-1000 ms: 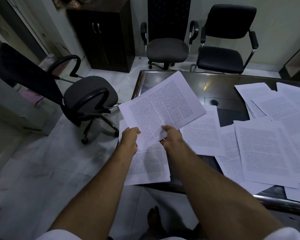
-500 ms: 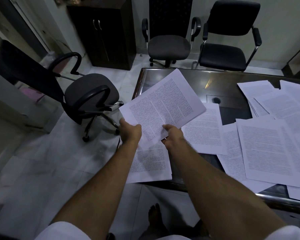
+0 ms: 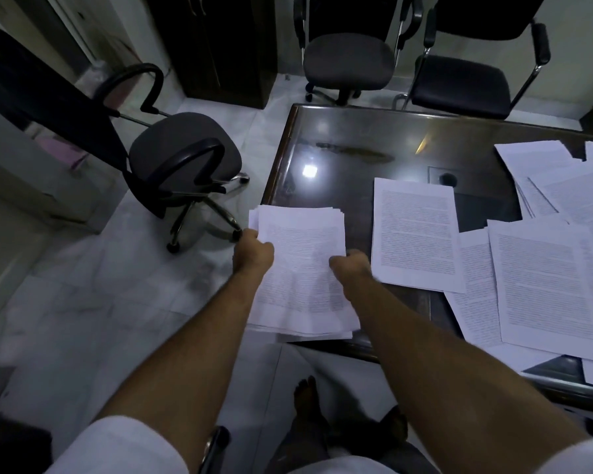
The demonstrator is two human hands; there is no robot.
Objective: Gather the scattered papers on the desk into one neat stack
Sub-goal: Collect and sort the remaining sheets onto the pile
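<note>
Left hand [image 3: 254, 253] and right hand [image 3: 351, 266] clamp the white printed paper stack [image 3: 302, 268], fingers curled on its side edges — square edges against dark glossy counter [image 3: 339, 145] before grabbing more.

— What lies at the near-left corner of the dark glossy desk [image 3: 356, 138]?
— A loose stack of white printed papers [image 3: 302, 268], overhanging the edge; the left hand [image 3: 254, 253] and right hand [image 3: 351, 268] grip its sides.
— And rightward?
— A single printed sheet [image 3: 415, 234], then scattered overlapping white pages [image 3: 541, 289].
</note>
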